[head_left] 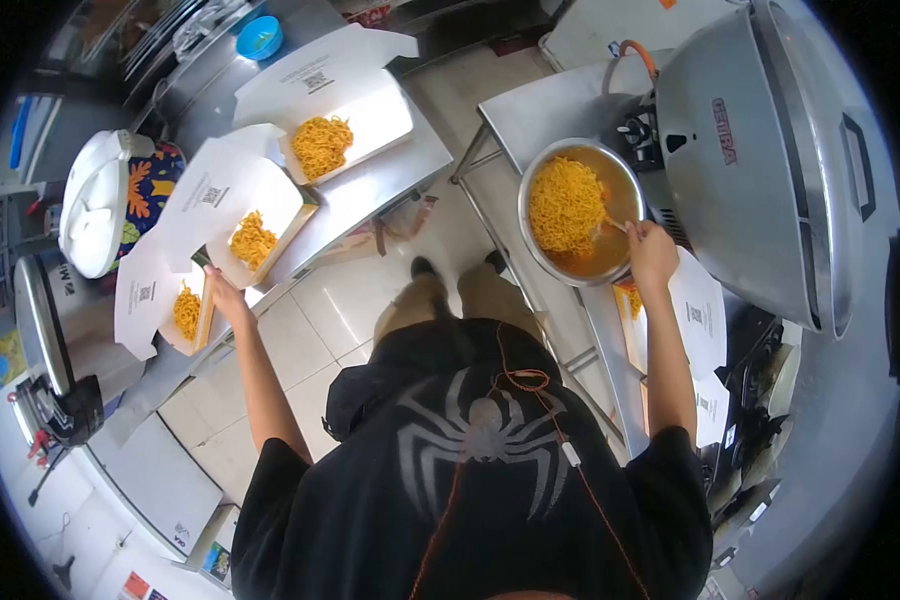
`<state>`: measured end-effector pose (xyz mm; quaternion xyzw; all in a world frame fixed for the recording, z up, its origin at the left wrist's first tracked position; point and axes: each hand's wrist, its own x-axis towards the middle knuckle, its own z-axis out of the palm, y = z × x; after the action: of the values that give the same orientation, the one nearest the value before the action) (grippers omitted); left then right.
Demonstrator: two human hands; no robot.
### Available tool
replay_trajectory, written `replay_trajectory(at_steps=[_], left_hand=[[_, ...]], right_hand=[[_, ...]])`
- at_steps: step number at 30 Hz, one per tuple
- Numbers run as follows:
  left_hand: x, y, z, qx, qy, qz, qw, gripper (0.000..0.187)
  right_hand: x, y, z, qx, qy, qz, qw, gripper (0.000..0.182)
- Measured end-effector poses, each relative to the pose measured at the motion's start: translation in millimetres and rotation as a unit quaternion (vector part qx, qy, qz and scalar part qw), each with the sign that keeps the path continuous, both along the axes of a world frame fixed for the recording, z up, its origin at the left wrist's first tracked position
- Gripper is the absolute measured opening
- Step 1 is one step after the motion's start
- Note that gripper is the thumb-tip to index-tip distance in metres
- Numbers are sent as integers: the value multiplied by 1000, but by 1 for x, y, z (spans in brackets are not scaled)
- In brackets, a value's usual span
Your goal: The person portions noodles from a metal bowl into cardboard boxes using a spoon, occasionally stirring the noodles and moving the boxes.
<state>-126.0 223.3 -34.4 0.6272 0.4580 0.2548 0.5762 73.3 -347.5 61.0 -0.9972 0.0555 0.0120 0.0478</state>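
Observation:
On the right, my right hand point(652, 256) is closed on the handle of a utensil point(615, 224) that dips into a metal bowl point(523, 215) of yellow noodles point(566, 207). Over on the left, my left hand point(228, 298) touches the edge of an open paper box point(203, 322) with a small heap of noodles point(187, 311) in it; its fingers are partly hidden. Beside that one, a second open box point(282, 200) holds noodles point(254, 241). The third open box point(385, 125), farther up the left counter, holds a larger heap point(321, 148).
A blue bowl point(260, 38) stands at the back of the left counter point(425, 150). More open boxes point(697, 310) lie below the metal bowl on the right. A large grey lidded appliance point(735, 160) stands at the right. A white-lidded rice cooker point(94, 205) is far left.

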Motion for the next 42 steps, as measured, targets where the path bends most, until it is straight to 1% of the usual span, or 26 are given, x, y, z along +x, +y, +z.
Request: replay_trajectory(at_steps=[1,2,3,4,5,6,7,8,9,10,12,14,15,16,18,22,25,26,28,30,31,34,36,37,39,42], left_hand=[[1,-6,4,-4,-19,-9,1000,58],[1,-21,5,120,-6,12,993,54],[4,-49,13,240,4,32,970,49],[12,-80,22,356,10,52,933,45],[23,-114,30,328,-14,-32,944,40],[31,-148,40,299,-36,-112,947,38],[46,-173,46,179,-39,-275,944,40],[69,-197,49,53,-42,-424,903,45],[96,-221,54,-22,37,-532,846,46],[113,-247,44,-132,45,-557,818,48],[149,-286,48,-180,61,-620,762,49],[183,-307,36,-165,59,-615,769,47],[195,-313,38,-157,60,-612,773,46],[203,-311,47,-177,61,-599,779,44],[209,-308,40,-151,76,-629,759,41],[209,-311,36,-139,80,-674,721,33],[202,-318,31,-163,50,-627,761,28],[201,-319,31,-170,48,-617,767,27],[201,-321,46,-186,45,-598,778,29],[203,-319,40,-252,45,-596,761,37],[205,-317,37,-285,45,-593,751,41],[210,-318,42,-245,88,-634,728,34],[212,-320,43,-259,81,-635,724,34],[213,-319,43,-266,77,-636,721,34],[218,-315,43,-287,85,-650,698,34],[220,-309,47,-306,92,-667,673,33]], right_hand=[[0,-1,-2,6,-7,4,1000,24],[-1,-3,-2,8,-15,5,1000,24],[-1,-3,-2,4,-10,-5,1000,24],[-1,-7,-7,0,-11,-11,1000,25],[1,-6,-3,-12,22,-16,1000,26],[2,-5,-3,-7,25,-31,999,26],[1,-5,-4,-2,30,-43,999,27],[1,-6,-5,3,27,-44,999,27],[2,-6,-7,11,22,-45,999,27],[3,-5,-9,20,16,-46,999,27],[1,0,-12,33,17,-48,998,28],[1,2,-9,64,33,-60,996,29],[0,1,-11,67,17,-71,995,29],[-2,0,-18,71,0,-81,994,28],[-3,7,-22,85,-22,-114,990,27],[-4,16,-28,118,-25,-107,987,28],[3,2,-37,156,-38,-70,985,29],[5,-2,-37,168,-43,-54,983,29],[7,-8,-32,206,-45,-27,977,29],[9,-10,-25,259,-41,-3,965,29],[10,-13,-24,248,-19,8,969,28],[11,-17,-17,206,32,41,977,27],[11,-14,-8,168,46,67,982,27],[12,-13,-7,174,46,84,980,27],[16,-12,-7,185,46,115,975,27],[26,-22,-12,230,136,107,958,26]])
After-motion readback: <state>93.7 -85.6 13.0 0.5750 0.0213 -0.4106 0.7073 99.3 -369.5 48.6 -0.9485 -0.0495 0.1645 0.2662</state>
